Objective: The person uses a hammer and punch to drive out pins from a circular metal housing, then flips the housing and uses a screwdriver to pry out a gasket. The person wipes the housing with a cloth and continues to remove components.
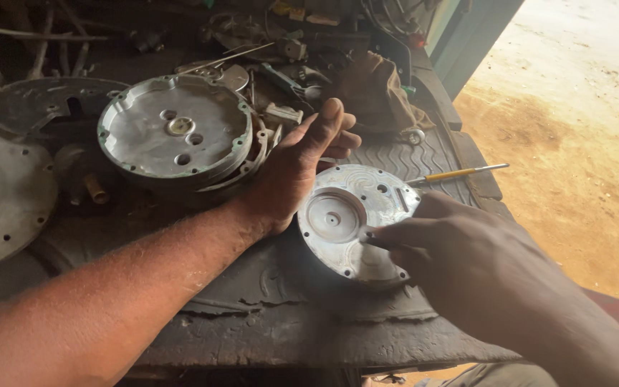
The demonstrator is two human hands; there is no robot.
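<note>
Left hand (291, 172): yours, fingers spread and loosely open, palm edge steadying the far-left rim of the round, pale cast-metal cover plate (356, 218); it grips nothing. Right hand (460, 251): closed around a thin dark tool whose tip (372, 240) meets the plate face just right of the central recess; what kind of tool it is cannot be told.

Position: the plate lies flat on the worn black rubber mat (288, 308) at the bench's front, between your two hands.

Handling note: brace the rim firmly with the left palm so the disc cannot spin, and keep the tool at a low angle with light pressure, since the soft-looking metal would likely scratch.

Materials: plate is dull silver, scuffed, with a circular sunken centre, small bolt holes round its edge and a slot near the top. Behind it, a larger grey round housing (173, 132) with green-tinged rim, stacked on further rings. To the right, a yellow-handled screwdriver (460, 173) lies on ribbed matting. A brown cloth (377, 89) sits beyond, crumpled.
</note>
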